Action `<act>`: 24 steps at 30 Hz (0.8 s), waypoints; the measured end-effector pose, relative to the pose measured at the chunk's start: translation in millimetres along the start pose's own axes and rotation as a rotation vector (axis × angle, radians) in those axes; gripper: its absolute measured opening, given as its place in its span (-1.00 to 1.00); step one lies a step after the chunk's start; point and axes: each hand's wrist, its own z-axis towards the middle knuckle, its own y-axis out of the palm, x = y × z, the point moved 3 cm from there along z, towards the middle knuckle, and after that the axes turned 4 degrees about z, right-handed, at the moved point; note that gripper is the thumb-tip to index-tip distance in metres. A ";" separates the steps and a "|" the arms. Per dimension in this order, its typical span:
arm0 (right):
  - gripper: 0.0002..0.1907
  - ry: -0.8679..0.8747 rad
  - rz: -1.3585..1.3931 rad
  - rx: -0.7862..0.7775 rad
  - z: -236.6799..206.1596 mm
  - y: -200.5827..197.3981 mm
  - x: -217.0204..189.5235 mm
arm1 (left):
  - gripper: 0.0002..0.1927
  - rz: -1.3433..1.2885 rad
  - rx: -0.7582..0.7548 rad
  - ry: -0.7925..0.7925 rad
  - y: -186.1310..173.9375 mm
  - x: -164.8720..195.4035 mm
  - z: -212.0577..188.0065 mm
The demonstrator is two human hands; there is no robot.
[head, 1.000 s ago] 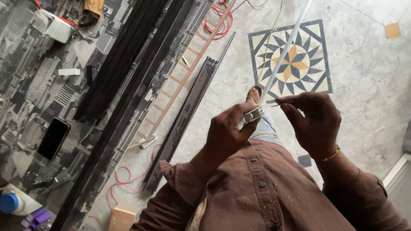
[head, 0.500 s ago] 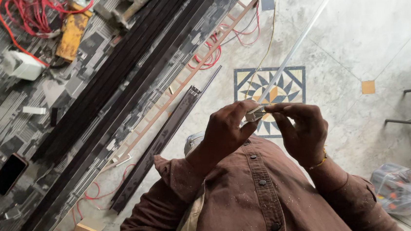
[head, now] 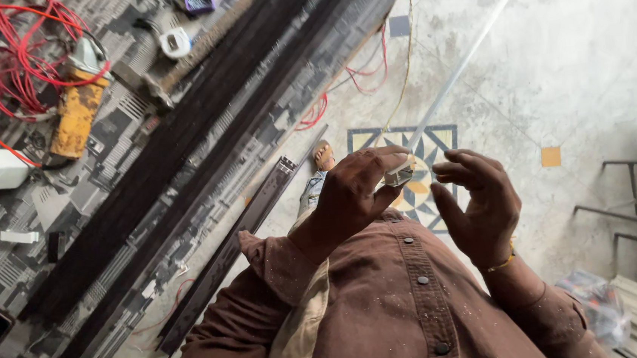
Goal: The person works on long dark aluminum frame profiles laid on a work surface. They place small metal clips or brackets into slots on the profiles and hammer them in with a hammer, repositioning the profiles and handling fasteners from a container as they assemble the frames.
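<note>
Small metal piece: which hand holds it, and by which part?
The left hand pinches the small metal piece by its near end between its fingers; the right hand is open beside it.

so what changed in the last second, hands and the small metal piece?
The right hand has let go and opened, fingers spread beside the small metal piece; earlier both hands pinched it together. The left hand still holds the piece at its fingertips. The view has shifted, so the yellow power tool and red cable now show. The dark profiles lie as before.
</note>
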 end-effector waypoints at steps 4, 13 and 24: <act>-0.53 0.084 -0.068 -0.055 64.2 2.8 43.9 | -0.62 0.057 0.033 -0.116 -22.9 -61.6 32.2; -0.63 0.301 -0.229 -0.318 213.2 55.9 133.0 | -0.60 -0.012 0.276 -0.570 -80.9 -157.6 17.5; -0.57 -0.479 -0.389 -1.124 395.1 331.4 271.6 | -0.59 -0.114 1.315 -1.061 -16.9 -148.8 -12.2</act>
